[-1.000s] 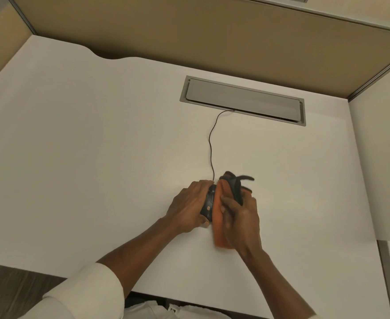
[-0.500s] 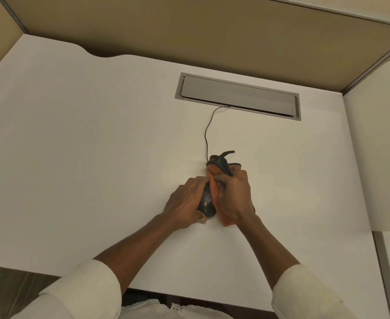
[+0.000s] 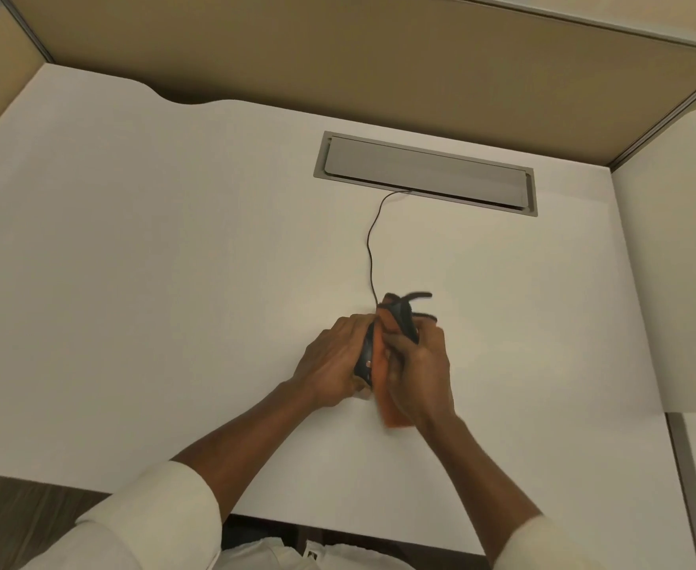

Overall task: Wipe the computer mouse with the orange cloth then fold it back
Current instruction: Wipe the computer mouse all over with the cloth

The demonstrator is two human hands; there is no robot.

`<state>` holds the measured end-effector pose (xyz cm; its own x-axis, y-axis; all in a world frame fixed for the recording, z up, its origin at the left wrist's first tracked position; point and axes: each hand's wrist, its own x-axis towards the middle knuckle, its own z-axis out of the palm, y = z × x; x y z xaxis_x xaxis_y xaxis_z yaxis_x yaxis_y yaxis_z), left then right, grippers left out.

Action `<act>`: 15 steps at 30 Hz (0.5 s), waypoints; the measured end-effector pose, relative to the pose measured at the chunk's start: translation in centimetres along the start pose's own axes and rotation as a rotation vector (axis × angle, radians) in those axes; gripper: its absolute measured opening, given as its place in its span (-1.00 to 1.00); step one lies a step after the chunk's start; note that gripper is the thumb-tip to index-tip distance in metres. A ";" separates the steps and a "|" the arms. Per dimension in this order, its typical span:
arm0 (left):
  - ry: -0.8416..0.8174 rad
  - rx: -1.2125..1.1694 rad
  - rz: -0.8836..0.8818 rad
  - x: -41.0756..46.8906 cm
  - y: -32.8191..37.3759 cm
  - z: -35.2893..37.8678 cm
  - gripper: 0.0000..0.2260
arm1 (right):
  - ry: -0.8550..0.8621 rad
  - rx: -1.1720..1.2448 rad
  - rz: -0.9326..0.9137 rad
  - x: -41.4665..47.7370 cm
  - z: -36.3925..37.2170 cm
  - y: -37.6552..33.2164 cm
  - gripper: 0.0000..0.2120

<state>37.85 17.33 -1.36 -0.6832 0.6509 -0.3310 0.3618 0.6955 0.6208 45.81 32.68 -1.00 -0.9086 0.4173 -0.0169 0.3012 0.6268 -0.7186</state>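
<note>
A black computer mouse [image 3: 366, 355] rests on the white desk [image 3: 173, 281], mostly hidden between my hands. My left hand [image 3: 334, 359] grips its left side. My right hand [image 3: 420, 372] presses an orange cloth [image 3: 387, 409] with dark edging against the mouse's top and right side. The cloth's dark trim sticks out beyond my fingers at the far end, and an orange corner hangs below my right palm. The mouse's thin black cable [image 3: 371, 248] runs away from it to the desk's cable slot.
A grey cable hatch [image 3: 424, 172] is set into the desk behind the mouse. Beige partition walls [image 3: 338, 55] close off the back and sides. A second white desk [image 3: 675, 261] adjoins on the right. The desk's near edge lies just in front of my body.
My right hand has slid the cloth back toward me along the mouse, so more orange hangs below my palm. My left hand keeps the same hold.
</note>
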 end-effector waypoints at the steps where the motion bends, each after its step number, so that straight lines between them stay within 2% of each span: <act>1: -0.001 -0.002 -0.007 0.0 0.0 0.0 -0.02 | -0.025 -0.053 -0.029 1.0 0.1 0.0 -0.76; 5: 0.027 -0.015 -0.045 -0.1 -0.2 0.5 -0.04 | -0.090 -0.206 -0.039 4.6 0.5 0.4 -0.86; 8: 0.040 0.025 0.012 -0.1 -1.0 1.0 0.02 | -0.112 -0.214 -0.026 5.0 0.6 1.0 -0.85; 13: 0.031 0.033 0.011 -0.2 -1.8 1.8 0.13 | -0.083 -0.033 -0.035 2.5 0.7 1.7 -0.84; 15: 0.018 0.032 0.004 -0.2 -1.7 1.8 0.13 | -0.055 0.050 0.046 2.4 0.7 1.5 -0.84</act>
<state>38.53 16.60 -3.67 -0.6927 0.6485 -0.3157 0.3843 0.7023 0.5993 43.84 34.15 -2.58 -0.9092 0.4071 -0.0876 0.3291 0.5735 -0.7502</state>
